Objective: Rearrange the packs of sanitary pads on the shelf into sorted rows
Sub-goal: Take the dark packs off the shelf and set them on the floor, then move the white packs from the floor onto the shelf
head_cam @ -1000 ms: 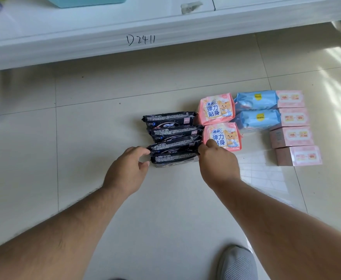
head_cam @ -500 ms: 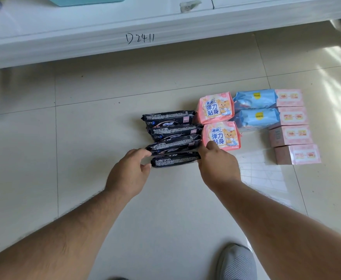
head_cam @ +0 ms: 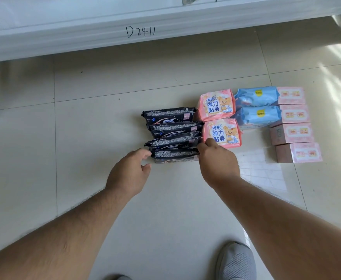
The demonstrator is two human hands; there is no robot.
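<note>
We have our two hands on the nearest black pack (head_cam: 174,156), one at each end. Our left hand (head_cam: 130,174) has its fingertips on the left end, and the thumb sits just below, so it looks like a light pinch. Our right hand (head_cam: 218,160) is curled over the right end, but its fingers are hidden, so we cannot tell how tightly it holds.

The packs sit on the floor (head_cam: 105,93), not on the shelf (head_cam: 64,37) behind them. The four black packs (head_cam: 171,126) lean on each other in a row. If we push too hard, they could slide on the smooth tile or tip over like dominoes. Our right hand is also touching the near pink pack (head_cam: 223,133), so we might bump it crooked.

The black packs are shiny, soft and squishy, with crinkly ends, so they may slip out of a loose pinch. The two pink packs (head_cam: 217,105) are puffy and have a little bear on them. The two blue packs (head_cam: 256,106) are soft and wrinkly too. The four pink boxes (head_cam: 294,124) are hard with sharp corners and stand neatly. The floor is glossy and bright with sun. A grey shoe (head_cam: 236,261) shows at the bottom.
</note>
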